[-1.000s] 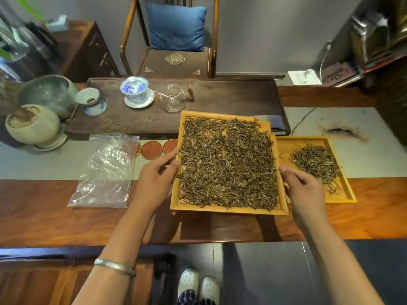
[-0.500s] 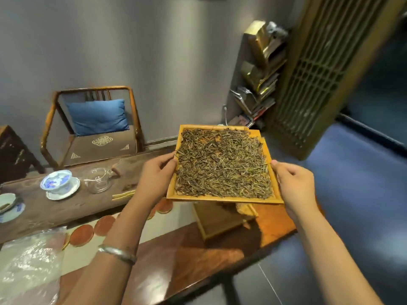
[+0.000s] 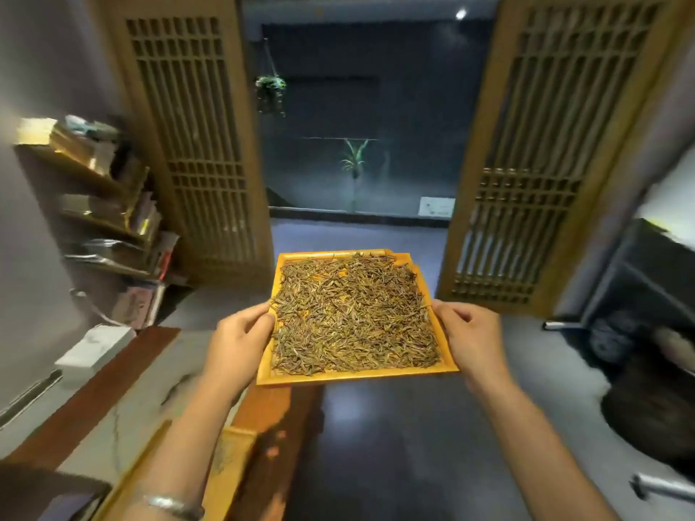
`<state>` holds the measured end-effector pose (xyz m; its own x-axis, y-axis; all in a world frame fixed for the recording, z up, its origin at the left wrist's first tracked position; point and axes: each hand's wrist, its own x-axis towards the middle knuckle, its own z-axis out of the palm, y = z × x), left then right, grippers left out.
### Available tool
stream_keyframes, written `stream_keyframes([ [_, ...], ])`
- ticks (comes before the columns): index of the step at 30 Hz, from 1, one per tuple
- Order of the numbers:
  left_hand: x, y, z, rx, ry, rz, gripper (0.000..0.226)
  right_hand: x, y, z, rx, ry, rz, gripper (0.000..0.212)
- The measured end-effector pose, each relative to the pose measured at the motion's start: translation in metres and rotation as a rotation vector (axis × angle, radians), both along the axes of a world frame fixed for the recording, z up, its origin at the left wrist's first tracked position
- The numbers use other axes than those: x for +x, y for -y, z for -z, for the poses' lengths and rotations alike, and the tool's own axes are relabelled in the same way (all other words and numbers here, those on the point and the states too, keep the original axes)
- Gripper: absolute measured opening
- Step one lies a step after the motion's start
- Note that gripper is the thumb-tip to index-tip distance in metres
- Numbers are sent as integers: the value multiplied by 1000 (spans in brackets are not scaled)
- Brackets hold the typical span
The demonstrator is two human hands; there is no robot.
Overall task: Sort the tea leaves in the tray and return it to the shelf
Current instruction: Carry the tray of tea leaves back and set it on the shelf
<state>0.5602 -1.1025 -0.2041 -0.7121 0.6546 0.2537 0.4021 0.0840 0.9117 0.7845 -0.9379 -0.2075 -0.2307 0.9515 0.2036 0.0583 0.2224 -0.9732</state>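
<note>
Your left hand (image 3: 240, 349) gripped the left rim of the tray (image 3: 357, 377) and your right hand (image 3: 472, 342) the right rim, fingers curled over the edges. The tray hung level in the air, leaves (image 3: 353, 314) spread across it. To carry well, you needed it flat, steps slow, toward the shelf (image 3: 81, 169) far left.

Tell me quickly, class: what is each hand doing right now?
Left hand: grips the left edge of the tray of tea leaves.
Right hand: grips the tray's right edge.
</note>
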Motion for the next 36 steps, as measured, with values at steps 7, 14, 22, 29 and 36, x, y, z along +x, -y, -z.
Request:
stream_keyframes([
  [7,127,-121,6,-18,59,512,40,184,19,-3,-29,38,522,34],
  [14,307,-179,8,-1,98,923,40,343,75,-16,-107,64,966,32],
  [22,500,-231,9,-63,130,1197,30,497,104,-18,-105,82,1254,25],
  [29,640,-280,-2,-33,127,1316,26,615,81,-19,-139,51,1335,27],
  [36,737,-339,8,-82,200,1387,19,694,37,-10,-126,64,1415,27],
])
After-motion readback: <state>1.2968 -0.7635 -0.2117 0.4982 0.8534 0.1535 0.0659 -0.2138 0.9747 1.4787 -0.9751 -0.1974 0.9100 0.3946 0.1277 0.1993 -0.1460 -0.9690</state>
